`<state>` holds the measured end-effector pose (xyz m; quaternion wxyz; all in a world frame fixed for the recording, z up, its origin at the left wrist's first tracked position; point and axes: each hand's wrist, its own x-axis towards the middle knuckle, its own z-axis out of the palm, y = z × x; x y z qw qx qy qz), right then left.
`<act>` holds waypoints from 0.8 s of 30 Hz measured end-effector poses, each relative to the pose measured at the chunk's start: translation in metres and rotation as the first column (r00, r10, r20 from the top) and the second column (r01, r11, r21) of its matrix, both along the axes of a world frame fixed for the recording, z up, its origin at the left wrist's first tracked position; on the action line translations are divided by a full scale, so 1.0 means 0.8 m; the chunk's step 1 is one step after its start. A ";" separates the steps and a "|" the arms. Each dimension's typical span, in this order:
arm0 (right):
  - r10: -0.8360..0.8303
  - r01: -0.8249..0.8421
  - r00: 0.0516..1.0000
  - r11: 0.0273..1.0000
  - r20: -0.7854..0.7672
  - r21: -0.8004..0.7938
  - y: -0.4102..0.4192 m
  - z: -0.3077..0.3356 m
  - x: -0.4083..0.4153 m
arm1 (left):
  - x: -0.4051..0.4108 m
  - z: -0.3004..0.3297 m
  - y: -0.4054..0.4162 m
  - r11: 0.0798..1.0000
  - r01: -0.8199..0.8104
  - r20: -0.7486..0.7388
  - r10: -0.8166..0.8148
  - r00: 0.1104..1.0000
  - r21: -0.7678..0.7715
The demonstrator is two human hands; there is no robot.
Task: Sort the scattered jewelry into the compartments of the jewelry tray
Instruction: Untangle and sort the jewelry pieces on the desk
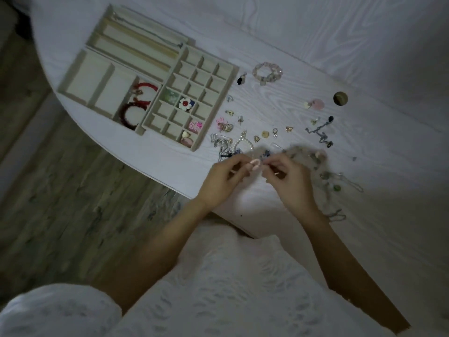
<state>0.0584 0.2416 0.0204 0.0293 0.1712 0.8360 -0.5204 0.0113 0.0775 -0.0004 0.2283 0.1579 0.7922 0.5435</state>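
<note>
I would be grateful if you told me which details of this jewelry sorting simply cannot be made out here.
- Head view: what the left hand and right hand pinch between them is a small pale blur.
- Bead strand beside the right hand: motion-blurred.
- Small charms on the table: too small and dim to identify.
- Jewelry tray: far slots shadowed.

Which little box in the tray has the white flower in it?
The white flower with the red middle sits in a small square of the grid tray, right beside the square holding something green. The pink flower lies two squares nearer the person.
</note>
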 end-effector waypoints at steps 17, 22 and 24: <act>0.394 -0.377 0.919 0.881 0.000 0.286 -0.143 -0.043 -0.151 | -0.145 -0.032 -0.156 0.914 0.059 -0.452 -0.254 0.855 -0.402; 0.395 -0.326 0.916 0.835 -0.070 0.443 -0.136 -0.048 -0.145 | -0.128 -0.041 -0.160 0.919 -0.174 -0.555 -0.057 0.830 -0.355; 0.378 -0.289 0.919 0.839 -0.112 0.461 -0.127 -0.047 -0.143 | -0.120 -0.042 -0.169 0.920 -0.193 -0.618 -0.066 0.783 -0.342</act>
